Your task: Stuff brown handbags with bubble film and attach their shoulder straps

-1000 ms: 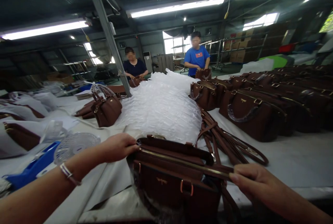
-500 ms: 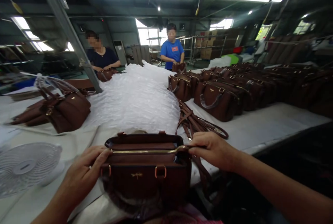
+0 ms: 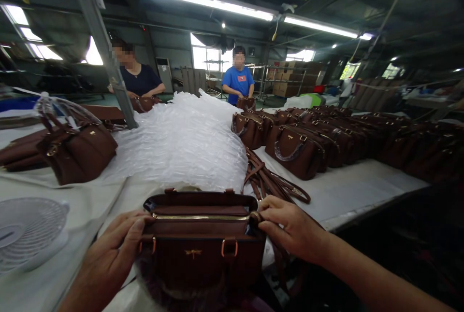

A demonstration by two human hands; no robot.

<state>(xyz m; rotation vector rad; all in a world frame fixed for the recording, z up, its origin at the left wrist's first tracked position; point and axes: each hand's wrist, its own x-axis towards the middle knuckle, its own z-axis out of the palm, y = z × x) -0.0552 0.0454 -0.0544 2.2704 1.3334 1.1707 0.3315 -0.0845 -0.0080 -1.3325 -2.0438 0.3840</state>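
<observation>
A brown handbag [image 3: 203,249] stands upright before me, with a gold dragonfly emblem and gold handle rings on its front. The gold zipper [image 3: 203,217] of its middle section runs straight across the bag and is closed. My left hand [image 3: 112,247] pinches the bag's left top corner, thumb on top. At the right end, my right hand [image 3: 286,225] grips the zipper's end tab between thumb and fingers. The bag's front handle hangs down in clear wrap, its lower part dark and hard to see.
A heap of white translucent wrapping [image 3: 177,143] lies behind the bag. Brown straps [image 3: 270,179] lie beside it. Many finished handbags [image 3: 297,150] fill the right side; more bags [image 3: 79,148] lie left, near a white fan [image 3: 29,234]. Two people work across the table beyond a metal post [image 3: 97,36].
My view has turned slightly, shifting the surroundings. Both hands keep their hold at the bag's two ends; the right hand sits slightly closer to the bag.
</observation>
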